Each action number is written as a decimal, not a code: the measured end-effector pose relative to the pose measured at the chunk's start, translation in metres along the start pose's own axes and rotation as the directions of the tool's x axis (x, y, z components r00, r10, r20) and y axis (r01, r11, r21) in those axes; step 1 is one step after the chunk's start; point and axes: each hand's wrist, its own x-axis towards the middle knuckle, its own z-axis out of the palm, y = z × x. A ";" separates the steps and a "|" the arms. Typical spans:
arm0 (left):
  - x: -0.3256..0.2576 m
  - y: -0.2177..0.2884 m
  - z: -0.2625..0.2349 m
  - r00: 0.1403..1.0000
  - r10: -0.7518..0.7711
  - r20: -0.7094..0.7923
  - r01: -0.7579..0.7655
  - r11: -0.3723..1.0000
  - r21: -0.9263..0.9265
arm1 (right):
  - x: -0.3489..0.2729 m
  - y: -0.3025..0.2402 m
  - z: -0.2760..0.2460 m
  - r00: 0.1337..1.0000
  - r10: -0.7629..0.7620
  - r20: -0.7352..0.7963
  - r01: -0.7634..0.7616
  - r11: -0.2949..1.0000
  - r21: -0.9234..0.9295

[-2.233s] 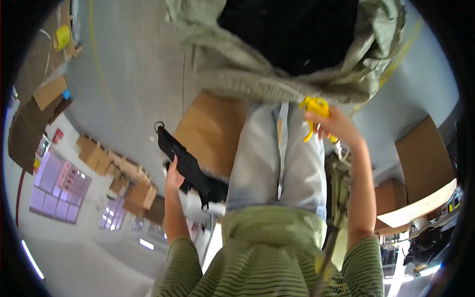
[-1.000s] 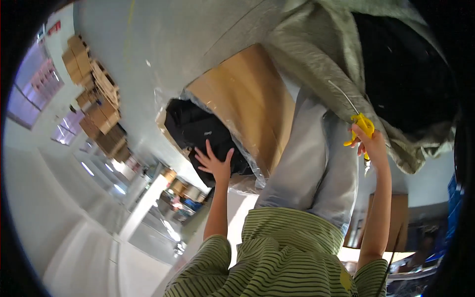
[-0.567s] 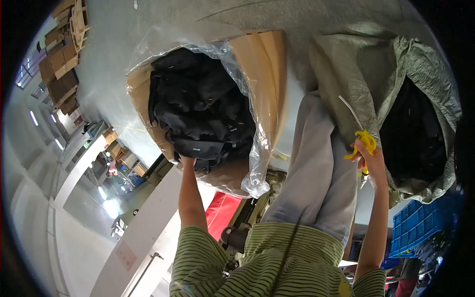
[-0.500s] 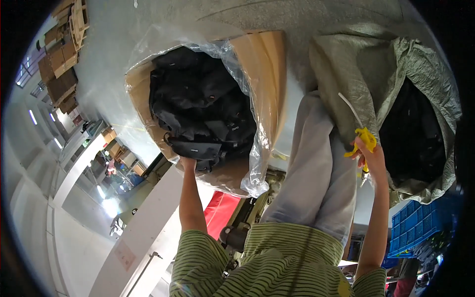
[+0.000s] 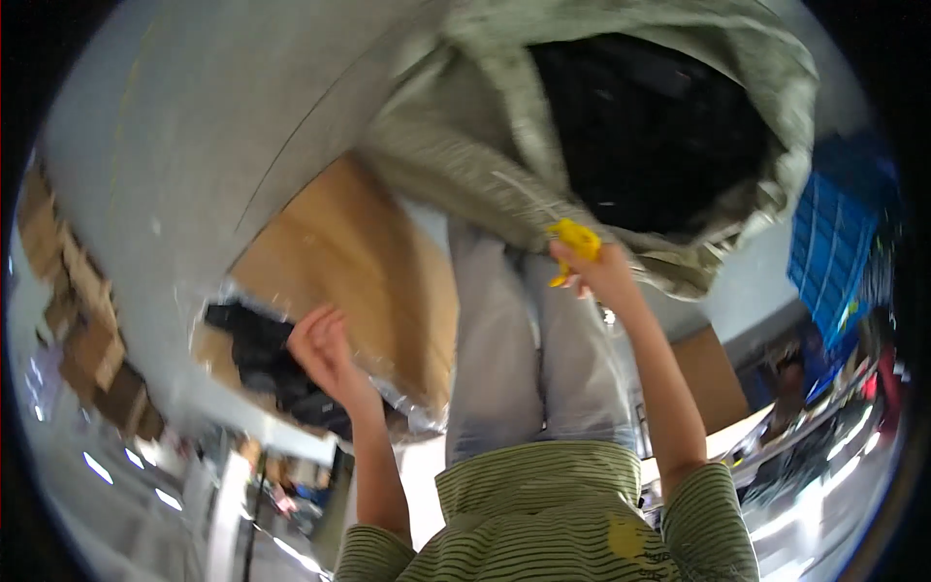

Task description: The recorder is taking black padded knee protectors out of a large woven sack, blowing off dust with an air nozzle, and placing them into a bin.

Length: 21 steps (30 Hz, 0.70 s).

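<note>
My left hand (image 5: pixel 327 351) hovers over the mouth of a plastic-lined cardboard box (image 5: pixel 373 272) at the left. It holds nothing, and its fingers are loosely bent. Black fabric items (image 5: pixel 257 354), probably bags, lie in the box, partly hidden by the hand and the plastic. In my right hand (image 5: pixel 603 274) is a yellow tool (image 5: pixel 576 238) with a thin pale length sticking out. Motion blur hides its exact kind. Just beyond it stands a large grey-green woven sack (image 5: pixel 465 145), its mouth spread wide over black contents (image 5: pixel 650 126).
A blue plastic crate (image 5: pixel 829 252) stands at the right, beyond the sack. Another piece of cardboard (image 5: pixel 708 378) is beside my right forearm. Stacked cardboard boxes (image 5: pixel 92 339) line the far left. My legs (image 5: pixel 495 339) are between the box and the sack.
My left hand has come off the black pouch in the box. The view has swung right, so the sack sits more central and the box lower left. The yellow tool stays in my right hand.
</note>
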 end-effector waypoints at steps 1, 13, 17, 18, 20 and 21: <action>0.003 0.012 0.047 0.973 -0.060 0.224 0.084 0.992 -0.098 | 0.001 0.011 -0.012 0.998 0.048 -0.038 -0.048 0.999 -0.019; -0.013 -0.005 0.471 0.300 -0.357 0.885 0.519 0.839 0.163 | -0.055 0.116 -0.099 0.952 0.174 -0.250 0.066 0.684 0.726; -0.034 -0.034 0.505 -0.084 -0.610 0.788 0.788 0.443 0.427 | -0.066 0.148 -0.097 0.949 0.219 -0.227 0.083 0.521 0.850; -0.044 -0.036 0.510 -0.205 -0.496 0.844 0.759 0.464 0.457 | -0.066 0.154 -0.093 0.948 0.209 -0.240 0.127 0.444 0.887; -0.065 -0.035 0.525 -0.141 -0.390 0.910 0.803 0.492 0.335 | -0.065 0.161 -0.088 0.948 0.226 -0.224 0.125 0.385 0.914; -0.075 -0.032 0.533 -0.062 -0.257 0.964 0.862 0.474 0.182 | -0.066 0.166 -0.084 0.949 0.228 -0.217 0.119 0.378 0.918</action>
